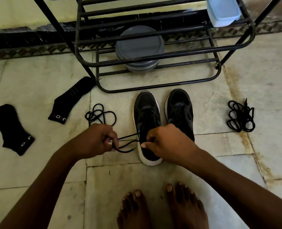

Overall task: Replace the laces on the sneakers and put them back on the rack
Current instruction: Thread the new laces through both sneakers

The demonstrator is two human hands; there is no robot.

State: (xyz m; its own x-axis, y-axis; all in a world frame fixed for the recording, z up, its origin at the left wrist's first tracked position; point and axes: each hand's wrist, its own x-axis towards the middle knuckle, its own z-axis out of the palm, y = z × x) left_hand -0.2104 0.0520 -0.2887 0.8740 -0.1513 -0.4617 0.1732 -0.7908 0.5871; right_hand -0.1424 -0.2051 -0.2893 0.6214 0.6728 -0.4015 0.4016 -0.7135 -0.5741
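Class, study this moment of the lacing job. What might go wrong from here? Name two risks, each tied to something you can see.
1. The left hand and right hand hold the lace out sideways from the sneaker; a hard tug might tip the shoe or pull the lace out of an eyelet.
2. The left bundle and right bundle of loose black lace look alike, so old and new might get mixed up.

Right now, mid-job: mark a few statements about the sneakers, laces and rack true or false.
The left sneaker and right sneaker stand on the floor before the rack. True.
The left hand holds a sock. False: its fingers pinch the lace running to the left sneaker.
A coiled lace lies on the floor right of the sneakers. True.
The right hand grips the rack. False: it holds the lace at the left sneaker.
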